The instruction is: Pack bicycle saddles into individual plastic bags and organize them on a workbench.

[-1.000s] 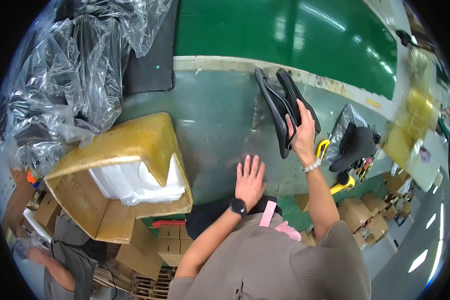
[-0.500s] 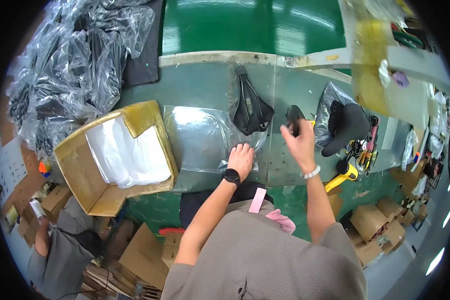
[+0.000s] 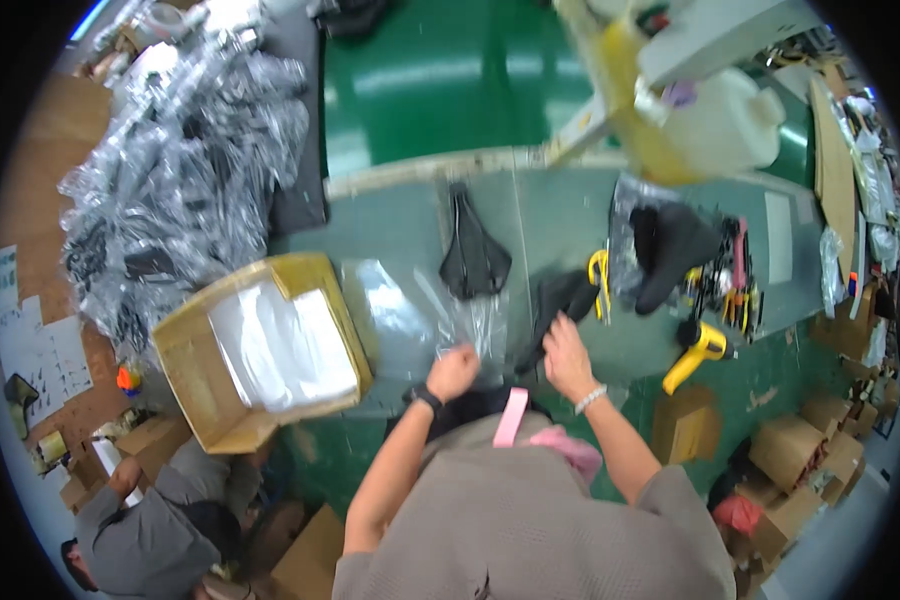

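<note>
A black bicycle saddle [image 3: 473, 250] lies at the middle of the bench, its narrow end pointing away from me. Under its near end and to the left spreads a clear plastic bag [image 3: 395, 300]. My left hand [image 3: 453, 372] is curled closed at the bag's near edge, slightly blurred; whatever its fingers hold is hidden. To the right, my right hand [image 3: 568, 355] has its fingers closed on a soft black cloth-like piece [image 3: 560, 303], which stretches from beside the yellow-handled scissors [image 3: 599, 280] towards me.
A cardboard box [image 3: 195, 335] with white sheets stands left, beside heaped plastic-wrapped items [image 3: 190, 150]. At right are another black saddle [image 3: 680, 250], hand tools [image 3: 738, 275] and a yellow heat gun [image 3: 698, 352]. A white beam [image 3: 715, 45] crosses upper right. A co-worker [image 3: 155, 530] is lower left.
My right hand has come nearer to me, and the black piece has shifted nearer with it, uncovering the scissors. My left hand has drawn back from the saddle's near end and curled closed.
</note>
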{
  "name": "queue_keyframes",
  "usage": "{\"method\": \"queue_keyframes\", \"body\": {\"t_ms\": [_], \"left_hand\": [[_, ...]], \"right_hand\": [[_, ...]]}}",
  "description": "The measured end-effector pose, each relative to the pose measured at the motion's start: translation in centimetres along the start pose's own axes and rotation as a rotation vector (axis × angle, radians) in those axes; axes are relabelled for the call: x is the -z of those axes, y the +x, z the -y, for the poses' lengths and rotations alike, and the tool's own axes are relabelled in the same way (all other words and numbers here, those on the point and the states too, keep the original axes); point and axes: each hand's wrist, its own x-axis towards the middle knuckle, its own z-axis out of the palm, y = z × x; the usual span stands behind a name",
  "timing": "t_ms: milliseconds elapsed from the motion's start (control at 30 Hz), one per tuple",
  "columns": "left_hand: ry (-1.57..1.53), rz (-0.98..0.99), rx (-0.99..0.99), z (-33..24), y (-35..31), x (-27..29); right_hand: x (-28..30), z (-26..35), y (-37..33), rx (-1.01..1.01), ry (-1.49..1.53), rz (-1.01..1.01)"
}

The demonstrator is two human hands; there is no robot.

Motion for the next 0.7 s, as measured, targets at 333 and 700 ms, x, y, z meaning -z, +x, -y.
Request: {"method": "queue_keyframes", "body": {"t_ms": [333,700], "left_hand": [[-0.598,-0.234,0.028,-0.7,-0.6,0.1],[-0.839,-0.356,0.187,1.0,-1.0,-0.5]], "right_hand": [[-0.7,2.8,-1.0,-0.403,0.17,-0.418],[-6.4,1.5,1.6,-1.127,1.501,-0.033]]}}
